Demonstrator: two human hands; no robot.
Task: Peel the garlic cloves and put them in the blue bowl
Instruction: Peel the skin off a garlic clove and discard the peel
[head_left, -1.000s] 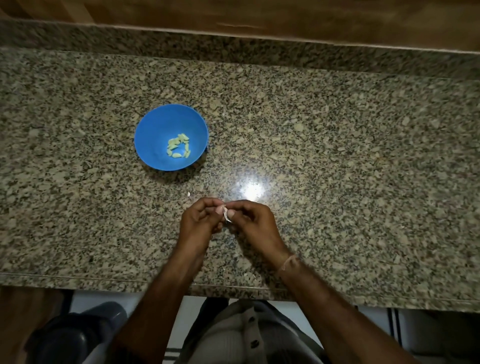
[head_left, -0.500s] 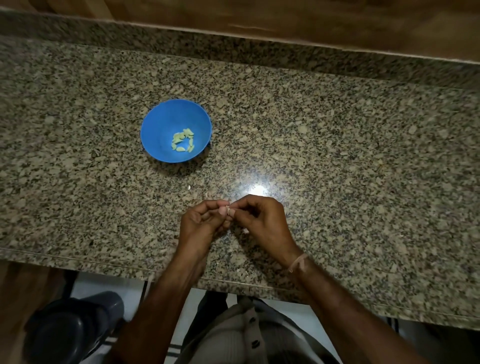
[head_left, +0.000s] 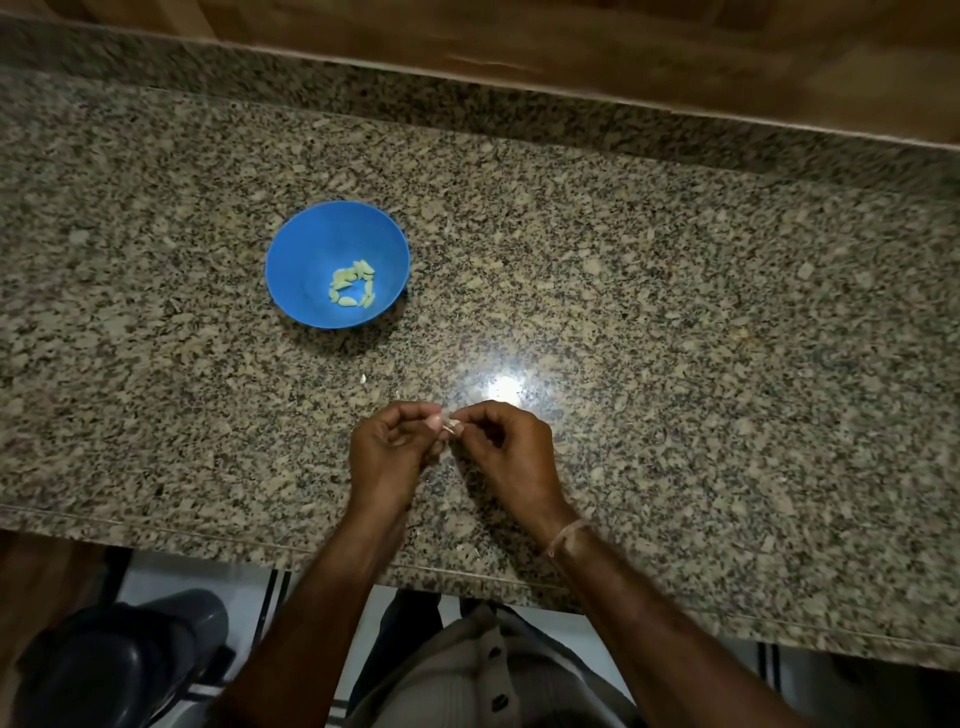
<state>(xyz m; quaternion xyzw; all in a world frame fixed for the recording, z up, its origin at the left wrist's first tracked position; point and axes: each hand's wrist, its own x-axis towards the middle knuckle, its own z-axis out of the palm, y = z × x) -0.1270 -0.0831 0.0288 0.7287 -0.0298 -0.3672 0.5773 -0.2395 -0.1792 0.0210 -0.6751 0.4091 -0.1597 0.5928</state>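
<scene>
Left hand: the left hand (head_left: 387, 452) is curled, thumb and forefinger tips pinching one end of a small pale garlic clove (head_left: 448, 425); the other fingers are folded into the palm.
Right hand: the right hand (head_left: 506, 452) is curled the same way, its fingertips pinching the clove from the other side, so the two hands meet at their tips with the clove clamped between them.
Garlic clove: held just above the granite countertop (head_left: 675, 312), on the person's side of the blue bowl (head_left: 291, 244) and a little to its right, well apart from it.
Clove's lie: its long axis seems to run across from one hand to the other, though it is too small and blurred to be sure.
Arms: both forearms reach over the counter's near edge and angle inward toward each other; a thin thread (head_left: 566, 535) circles the right wrist.
Blue bowl: upright on the counter, with a handful of peeled cloves (head_left: 353, 290) in a loose ring on its bottom.
Skin scrap: a white fleck (head_left: 363, 378) lies on the granite between the bowl and the hands.
</scene>
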